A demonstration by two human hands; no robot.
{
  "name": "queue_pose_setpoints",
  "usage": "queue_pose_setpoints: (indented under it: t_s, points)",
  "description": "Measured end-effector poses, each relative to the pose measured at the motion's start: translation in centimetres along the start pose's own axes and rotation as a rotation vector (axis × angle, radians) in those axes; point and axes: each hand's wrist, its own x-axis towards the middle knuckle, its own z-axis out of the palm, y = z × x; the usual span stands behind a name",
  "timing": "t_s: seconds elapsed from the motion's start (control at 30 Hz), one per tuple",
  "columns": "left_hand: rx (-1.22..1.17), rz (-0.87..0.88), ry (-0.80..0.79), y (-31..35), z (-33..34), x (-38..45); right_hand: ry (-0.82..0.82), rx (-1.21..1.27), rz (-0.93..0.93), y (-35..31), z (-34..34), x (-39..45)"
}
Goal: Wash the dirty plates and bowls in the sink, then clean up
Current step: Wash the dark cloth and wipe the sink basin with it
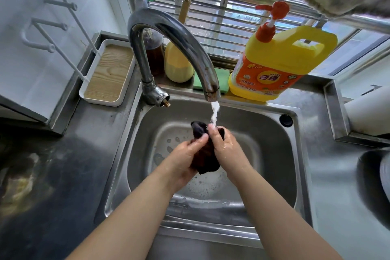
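Both forearms reached over the sink (274, 154), the landmark here. Inside its basin no plates or bowls showed, so washing seemed done. Behind it, the tap (168, 34) ran. Left hand (185, 160) and right hand (226, 150) were curled round a dark cloth (205, 160), squeezing it under the stream, likely to rinse it.

Stainless steel surface (69, 175), wet and stained, surrounds the sink (295, 154). Beyond the fingers (202, 139), on the rear ledge: yellow detergent jug (280, 65), green sponge (198, 82), yellow container (177, 65), dark bottle (155, 53). Left of the fingers: white tray (105, 74) with wooden insert.
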Motion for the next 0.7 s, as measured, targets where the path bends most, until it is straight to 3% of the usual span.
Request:
queue_pose_setpoints:
  t_s: [0.13, 0.2, 0.33, 0.7]
  points:
    - [0.009, 0.036, 0.212, -0.2, -0.3, 0.3, -0.053, 0.240, 0.161, 1.0, 0.3, 0.3]
    - [-0.017, 0.070, 0.224, -0.1, -0.6, 0.3, -0.033, 0.284, 0.200, 1.7, 0.6, 0.3]
    - [-0.053, 0.084, 0.164, -0.1, -0.5, 0.0, -0.169, 0.606, 0.310, 1.6, 1.6, 0.3]
    - [-0.277, 0.013, 0.178, 0.8, -2.7, -0.3, -0.062, 0.637, 0.112, 0.5, -1.0, 0.0]
